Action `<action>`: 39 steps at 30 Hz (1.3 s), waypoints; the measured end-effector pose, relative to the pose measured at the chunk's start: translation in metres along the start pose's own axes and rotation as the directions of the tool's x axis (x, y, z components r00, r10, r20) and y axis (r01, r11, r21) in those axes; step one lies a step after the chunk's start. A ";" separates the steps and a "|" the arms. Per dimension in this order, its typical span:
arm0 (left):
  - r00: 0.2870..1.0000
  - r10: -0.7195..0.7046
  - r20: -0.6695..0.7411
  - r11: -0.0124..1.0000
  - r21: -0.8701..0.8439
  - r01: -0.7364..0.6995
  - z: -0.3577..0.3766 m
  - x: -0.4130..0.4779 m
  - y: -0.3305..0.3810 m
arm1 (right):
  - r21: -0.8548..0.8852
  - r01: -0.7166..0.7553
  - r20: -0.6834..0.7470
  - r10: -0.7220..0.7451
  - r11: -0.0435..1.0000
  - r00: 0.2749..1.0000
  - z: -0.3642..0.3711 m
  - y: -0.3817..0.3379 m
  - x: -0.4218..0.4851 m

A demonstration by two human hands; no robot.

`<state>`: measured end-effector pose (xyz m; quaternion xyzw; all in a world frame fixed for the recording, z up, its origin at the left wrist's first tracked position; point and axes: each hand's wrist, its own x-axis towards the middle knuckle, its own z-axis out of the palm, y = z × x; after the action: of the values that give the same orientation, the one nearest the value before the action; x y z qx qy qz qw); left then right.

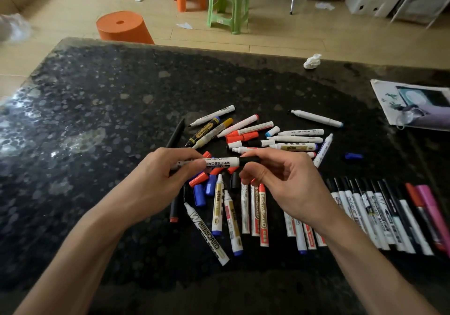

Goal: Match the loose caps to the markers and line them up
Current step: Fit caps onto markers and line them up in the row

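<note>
My left fingers (181,156) grip the whiteboard marker (219,163); my right fingers (270,154) pinch its black cap (248,160), which I should push on straight.

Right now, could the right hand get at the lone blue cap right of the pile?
Probably, once freed: the right hand pinches the black end of the held marker, but the blue cap lies alone, uncovered.

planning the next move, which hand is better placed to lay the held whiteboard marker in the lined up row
Right. The right hand pinches the black-capped end of the whiteboard marker, and the row of markers lies just beside it; the left hand is on the far side.
</note>
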<state>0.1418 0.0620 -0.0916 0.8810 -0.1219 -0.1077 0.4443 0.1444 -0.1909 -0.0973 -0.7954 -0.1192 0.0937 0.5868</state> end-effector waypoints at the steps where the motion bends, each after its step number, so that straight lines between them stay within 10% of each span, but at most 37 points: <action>1: 1.000 0.004 -0.018 1.000 0.001 -0.004 0.002 0.000 0.004 | -0.025 0.018 -0.016 -0.019 1.000 1.000 0.001 0.001 0.000; 19: 0.996 0.014 0.084 1.000 -0.006 -0.014 0.011 0.008 -0.001 | -0.076 -0.007 -0.076 0.001 0.997 0.997 0.003 0.012 -0.005; 30: 0.996 0.028 0.085 1.000 -0.001 -0.028 0.047 0.027 0.012 | 0.491 -0.210 -0.241 0.364 0.845 0.900 -0.013 0.009 -0.008; 33: 0.996 0.047 0.072 0.997 0.057 -0.051 0.056 0.027 0.018 | 0.073 -0.303 -0.380 0.308 0.950 0.872 -0.053 0.031 -0.017; 36: 0.998 0.045 0.054 0.994 0.098 -0.050 0.066 0.031 0.022 | -0.371 -0.457 -0.472 0.259 0.809 0.843 -0.086 0.055 -0.032; 39: 0.998 0.067 0.015 0.985 0.158 -0.068 0.073 0.037 0.028 | -0.456 -0.552 -0.524 0.292 0.698 0.800 -0.099 0.065 -0.048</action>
<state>0.1512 -0.0212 -0.1144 0.9084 -0.1621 -0.0869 0.3756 0.1321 -0.3141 -0.1303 -0.9428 0.1749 0.0175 0.2833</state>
